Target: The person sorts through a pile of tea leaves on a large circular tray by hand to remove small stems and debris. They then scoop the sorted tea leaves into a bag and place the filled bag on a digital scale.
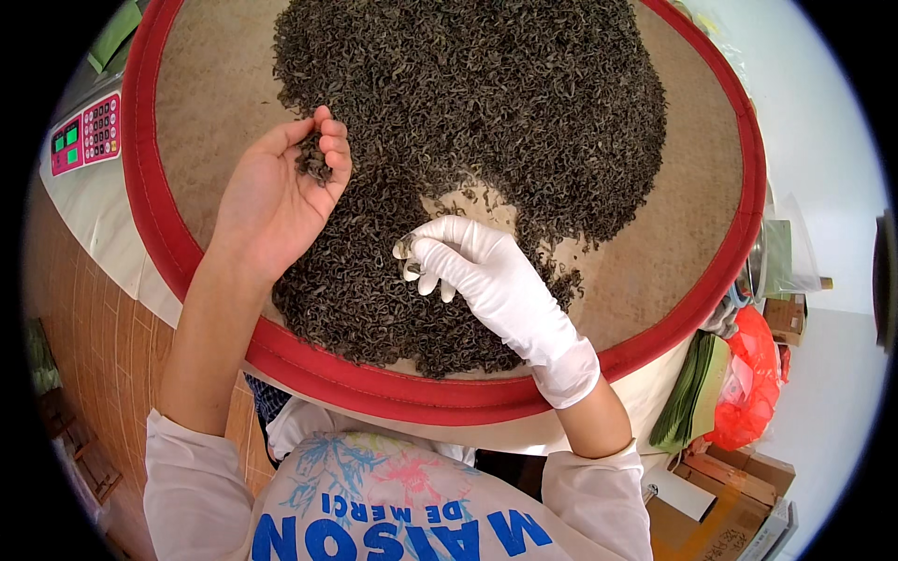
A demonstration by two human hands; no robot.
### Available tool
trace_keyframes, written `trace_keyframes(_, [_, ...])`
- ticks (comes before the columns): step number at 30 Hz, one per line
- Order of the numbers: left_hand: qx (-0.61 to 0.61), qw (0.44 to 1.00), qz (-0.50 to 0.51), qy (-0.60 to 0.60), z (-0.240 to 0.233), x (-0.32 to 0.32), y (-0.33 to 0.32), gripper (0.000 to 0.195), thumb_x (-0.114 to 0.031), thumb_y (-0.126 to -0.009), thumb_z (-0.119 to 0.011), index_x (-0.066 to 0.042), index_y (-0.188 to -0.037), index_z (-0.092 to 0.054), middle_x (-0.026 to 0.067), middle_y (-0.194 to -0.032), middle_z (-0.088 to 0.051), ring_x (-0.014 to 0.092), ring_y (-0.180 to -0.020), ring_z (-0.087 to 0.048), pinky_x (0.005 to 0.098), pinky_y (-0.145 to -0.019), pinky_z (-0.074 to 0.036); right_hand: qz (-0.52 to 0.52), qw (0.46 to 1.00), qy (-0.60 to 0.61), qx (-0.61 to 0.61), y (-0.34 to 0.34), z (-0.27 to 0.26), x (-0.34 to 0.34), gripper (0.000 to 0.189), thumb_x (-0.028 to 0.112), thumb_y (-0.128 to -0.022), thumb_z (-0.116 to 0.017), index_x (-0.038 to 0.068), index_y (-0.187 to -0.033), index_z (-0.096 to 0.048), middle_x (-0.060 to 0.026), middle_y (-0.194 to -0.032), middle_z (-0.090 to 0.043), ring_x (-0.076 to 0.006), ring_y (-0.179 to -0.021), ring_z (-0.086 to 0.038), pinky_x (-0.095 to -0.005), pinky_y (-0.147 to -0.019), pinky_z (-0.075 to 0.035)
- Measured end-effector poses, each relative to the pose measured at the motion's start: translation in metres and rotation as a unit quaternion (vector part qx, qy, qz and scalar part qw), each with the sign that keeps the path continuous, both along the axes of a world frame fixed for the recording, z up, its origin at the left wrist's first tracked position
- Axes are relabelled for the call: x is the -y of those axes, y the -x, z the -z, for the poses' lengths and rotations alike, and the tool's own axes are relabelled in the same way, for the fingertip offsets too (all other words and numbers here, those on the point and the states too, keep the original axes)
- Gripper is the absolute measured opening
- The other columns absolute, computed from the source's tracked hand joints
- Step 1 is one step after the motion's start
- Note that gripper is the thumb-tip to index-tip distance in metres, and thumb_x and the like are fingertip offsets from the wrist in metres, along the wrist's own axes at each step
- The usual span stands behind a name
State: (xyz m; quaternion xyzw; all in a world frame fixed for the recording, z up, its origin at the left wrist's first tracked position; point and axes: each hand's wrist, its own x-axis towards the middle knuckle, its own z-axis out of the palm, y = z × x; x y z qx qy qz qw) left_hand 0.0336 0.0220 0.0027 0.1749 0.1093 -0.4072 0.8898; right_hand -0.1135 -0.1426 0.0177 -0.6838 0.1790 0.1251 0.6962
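A broad heap of dark, curled dried tea leaves (477, 91) covers much of a round woven tray (210, 84) with a red cloth rim (393, 389). My bare left hand (287, 182) is turned palm up above the heap's left side. Its fingers curl around a small clump of leaves (313, 160). My right hand (470, 259), in a white glove, hovers over the near part of the heap. Thumb and forefinger pinch a small bit of leaf (405, 245). Beyond the glove, the tray's tan surface shows through a thin patch among the leaves.
At the left stands a pink-panelled digital scale (85, 133) with lit displays. Green packets (691, 393) and a red plastic bag (751, 379) lie off the tray's right edge. Cardboard boxes (729, 498) are stacked at lower right. Wood-look floor (105, 322) shows at left.
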Motion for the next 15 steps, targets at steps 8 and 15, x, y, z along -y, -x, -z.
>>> trace_keyframes(8, [0.009,0.999,0.028,-0.045,-0.004,0.006,0.004,0.011,-0.009,-0.098,-0.041,-0.001,-0.101,-0.048,0.0066,-0.087,-0.051,0.013,-0.071,-0.049,0.0239,-0.064,-0.048,0.029,0.998,-0.058,0.000,0.001,-0.005,0.003,0.015,0.018,-0.095,-0.060,0.004,-0.099,-0.062,-0.0014,-0.083,-0.063,-0.0074,-0.072,-0.057,-0.0206,-0.063,-0.045])
trace_keyframes(15, [0.122,0.931,0.276,-0.206,-0.007,0.018,0.033,0.018,-0.026,-0.097,-0.052,-0.009,-0.091,-0.053,-0.0034,-0.080,-0.047,0.004,-0.060,-0.037,0.0169,-0.052,-0.031,0.135,0.989,-0.013,0.057,0.000,-0.003,0.007,0.010,0.017,-0.093,-0.062,0.007,-0.094,-0.062,-0.0004,-0.081,-0.062,-0.0073,-0.070,-0.057,-0.0213,-0.063,-0.045])
